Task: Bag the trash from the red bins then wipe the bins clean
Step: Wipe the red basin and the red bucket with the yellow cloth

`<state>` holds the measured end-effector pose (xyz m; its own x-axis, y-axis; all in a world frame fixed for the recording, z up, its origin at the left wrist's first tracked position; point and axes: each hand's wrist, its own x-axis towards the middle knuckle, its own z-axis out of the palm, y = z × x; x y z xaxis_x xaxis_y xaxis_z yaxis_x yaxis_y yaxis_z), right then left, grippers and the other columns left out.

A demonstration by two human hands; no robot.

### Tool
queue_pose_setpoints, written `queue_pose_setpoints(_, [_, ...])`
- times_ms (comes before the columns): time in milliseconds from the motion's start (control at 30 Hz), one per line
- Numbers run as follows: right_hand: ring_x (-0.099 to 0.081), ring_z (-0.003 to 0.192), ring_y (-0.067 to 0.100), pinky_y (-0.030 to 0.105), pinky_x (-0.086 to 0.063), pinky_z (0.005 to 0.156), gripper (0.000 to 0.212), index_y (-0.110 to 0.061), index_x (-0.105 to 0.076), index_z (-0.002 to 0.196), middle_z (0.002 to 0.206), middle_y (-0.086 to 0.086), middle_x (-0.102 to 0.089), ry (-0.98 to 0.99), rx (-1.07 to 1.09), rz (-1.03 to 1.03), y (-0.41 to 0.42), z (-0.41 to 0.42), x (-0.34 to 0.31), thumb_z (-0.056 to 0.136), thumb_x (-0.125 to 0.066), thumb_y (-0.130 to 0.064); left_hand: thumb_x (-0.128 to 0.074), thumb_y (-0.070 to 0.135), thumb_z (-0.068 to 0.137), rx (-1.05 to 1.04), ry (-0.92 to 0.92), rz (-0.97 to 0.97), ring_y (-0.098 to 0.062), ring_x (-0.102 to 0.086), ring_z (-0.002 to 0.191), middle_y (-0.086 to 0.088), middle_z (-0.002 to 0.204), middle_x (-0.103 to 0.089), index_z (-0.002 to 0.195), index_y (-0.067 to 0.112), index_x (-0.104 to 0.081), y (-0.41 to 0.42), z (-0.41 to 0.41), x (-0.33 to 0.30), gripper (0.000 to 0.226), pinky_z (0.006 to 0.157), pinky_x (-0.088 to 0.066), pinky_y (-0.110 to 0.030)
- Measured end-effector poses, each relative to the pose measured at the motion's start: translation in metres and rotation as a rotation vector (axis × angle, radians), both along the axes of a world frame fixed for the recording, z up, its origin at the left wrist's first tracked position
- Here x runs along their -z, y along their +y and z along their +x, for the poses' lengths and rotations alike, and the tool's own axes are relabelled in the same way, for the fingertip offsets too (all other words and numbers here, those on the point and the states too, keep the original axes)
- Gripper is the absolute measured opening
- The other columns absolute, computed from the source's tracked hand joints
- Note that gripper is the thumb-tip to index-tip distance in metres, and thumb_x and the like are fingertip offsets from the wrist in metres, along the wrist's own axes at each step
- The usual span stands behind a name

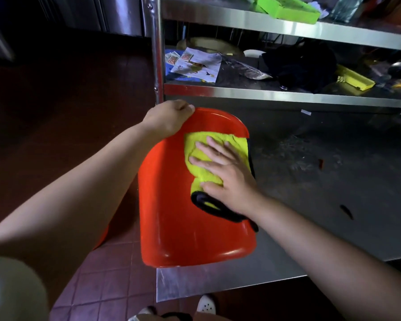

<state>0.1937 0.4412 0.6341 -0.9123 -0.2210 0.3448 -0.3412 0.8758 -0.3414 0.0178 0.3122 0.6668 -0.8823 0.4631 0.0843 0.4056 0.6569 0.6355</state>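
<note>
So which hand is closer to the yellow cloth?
Right. The right hand lies flat on the cloth, pressing it on the red bin. The left hand grips the bin's far rim, beside the cloth.

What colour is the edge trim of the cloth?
Black, on the yellow cloth, seen in the head view.

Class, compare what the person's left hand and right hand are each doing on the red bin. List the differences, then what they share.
The left hand curls closed over the far rim of the red bin; the right hand lies flat with fingers spread. The left hand touches the bin directly; the right hand presses a yellow cloth against it. Both hands are bare and on the same bin.
</note>
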Motion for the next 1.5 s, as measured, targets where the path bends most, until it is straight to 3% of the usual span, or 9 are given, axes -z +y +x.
queue_pose_setpoints(267, [-0.021,0.144,0.021,0.049,-0.013,0.117,0.052,-0.024,-0.055,0.131,0.149,0.001,-0.037,0.013,-0.135,-0.021,-0.011,0.061,0.027,0.080,-0.056,-0.032,-0.041,0.049,0.094,-0.028,-0.064,0.124,-0.027,-0.054,0.115,-0.007,0.119,-0.063,0.117,0.025,-0.060,-0.018,-0.001,0.010,0.038,0.100,-0.041,-0.036])
queue_pose_setpoints(400, [-0.022,0.143,0.018,0.046,-0.012,0.117,0.048,-0.025,-0.058,0.129,0.149,0.000,-0.038,0.004,-0.136,0.004,-0.006,0.027,0.017,0.083,-0.053,-0.038,-0.044,0.048,0.093,-0.052,-0.146,0.232,-0.022,-0.057,0.102,-0.002,0.102,-0.062,0.111,0.025,-0.062,-0.028,-0.007,0.016,0.034,0.089,-0.045,-0.036])
queue_pose_setpoints(633, [-0.029,0.141,0.020,0.044,-0.017,0.116,0.043,-0.021,-0.057,0.129,0.148,0.002,-0.039,-0.031,0.014,-0.100,0.014,-0.073,-0.014,0.086,-0.055,-0.025,-0.048,0.043,0.093,-0.092,-0.275,0.436,-0.008,-0.049,0.116,0.010,0.115,-0.056,0.124,0.022,-0.058,-0.045,-0.013,0.028,0.039,0.103,-0.036,-0.027])
queue_pose_setpoints(733, [-0.029,0.140,0.018,0.042,-0.017,0.117,0.043,-0.023,-0.058,0.128,0.148,0.000,-0.040,-0.052,-0.014,-0.094,0.015,-0.087,-0.016,0.085,-0.054,-0.023,-0.047,0.041,0.095,-0.132,-0.305,0.484,-0.008,-0.049,0.104,0.019,0.095,-0.056,0.095,0.030,-0.063,-0.050,-0.009,0.032,0.019,0.090,-0.038,-0.024])
queue_pose_setpoints(833, [-0.023,0.143,0.016,0.042,-0.012,0.118,0.046,-0.026,-0.054,0.131,0.150,-0.001,-0.036,-0.033,0.012,-0.084,0.008,-0.079,-0.012,0.085,-0.056,-0.025,-0.045,0.038,0.095,-0.114,-0.289,0.510,-0.010,-0.049,0.090,0.009,0.087,-0.055,0.077,0.029,-0.056,-0.052,-0.005,0.031,0.023,0.080,-0.040,-0.027])
queue_pose_setpoints(1133, [-0.018,0.145,0.020,0.045,-0.009,0.118,0.050,-0.023,-0.052,0.133,0.151,0.001,-0.034,-0.015,-0.067,-0.086,-0.005,0.041,0.019,0.084,-0.055,-0.030,-0.041,0.040,0.097,-0.080,-0.252,0.466,-0.013,-0.052,0.086,0.001,0.090,-0.057,0.097,0.014,-0.059,-0.070,-0.005,0.035,0.032,0.080,-0.042,-0.031])
queue_pose_setpoints(1300, [-0.019,0.145,0.021,0.047,-0.010,0.118,0.050,-0.022,-0.050,0.135,0.152,0.000,-0.033,-0.030,-0.044,-0.160,-0.002,0.071,0.032,0.085,-0.055,-0.027,-0.040,0.036,0.098,-0.054,-0.245,0.477,-0.011,-0.040,0.065,0.003,0.071,-0.042,0.089,0.009,-0.054,-0.065,-0.001,0.033,0.032,0.063,-0.035,-0.031])
queue_pose_setpoints(1433, [-0.016,0.145,0.017,0.042,-0.007,0.119,0.048,-0.025,-0.049,0.134,0.151,-0.001,-0.031,-0.047,-0.087,-0.118,-0.003,0.044,0.021,0.087,-0.055,-0.031,-0.040,0.037,0.098,-0.048,-0.278,0.486,-0.013,-0.046,0.079,-0.002,0.085,-0.049,0.090,0.016,-0.056,-0.070,-0.005,0.033,0.027,0.074,-0.037,-0.032])
queue_pose_setpoints(1500, [-0.016,0.145,0.016,0.040,-0.006,0.118,0.047,-0.025,-0.051,0.133,0.151,-0.004,-0.030,-0.047,-0.079,-0.082,-0.005,0.017,0.013,0.087,-0.059,-0.030,-0.041,0.038,0.097,-0.040,-0.300,0.483,-0.016,-0.047,0.085,-0.004,0.090,-0.050,0.095,0.010,-0.057,-0.072,-0.007,0.034,0.032,0.079,-0.038,-0.034])
